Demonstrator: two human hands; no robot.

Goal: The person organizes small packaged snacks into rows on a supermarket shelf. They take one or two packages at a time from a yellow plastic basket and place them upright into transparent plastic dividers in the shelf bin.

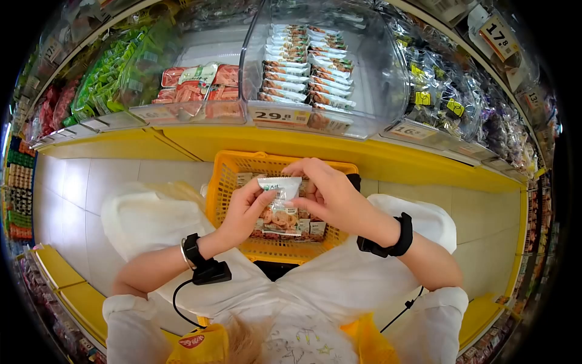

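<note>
Over a yellow basket [227, 182], my left hand [242, 212] pinches a small snack packet [280, 212] by its left edge, thumb in front. The packet is upright, white at the top, with a picture of brown snack pieces below. My right hand [330, 194] is at the packet's right side, its thumb laid over that edge and its fingers curled; part of its grip is hidden. Similar small packets [316, 229] lie in the basket under my hands.
Ahead, clear shelf bins hold two rows of white-and-brown packets [285, 79], red packs [225, 76], green bags [109, 79] and dark bags [439, 91]. A price label [280, 116] reads 29.8. The yellow shelf base [291, 141] stands just beyond the basket.
</note>
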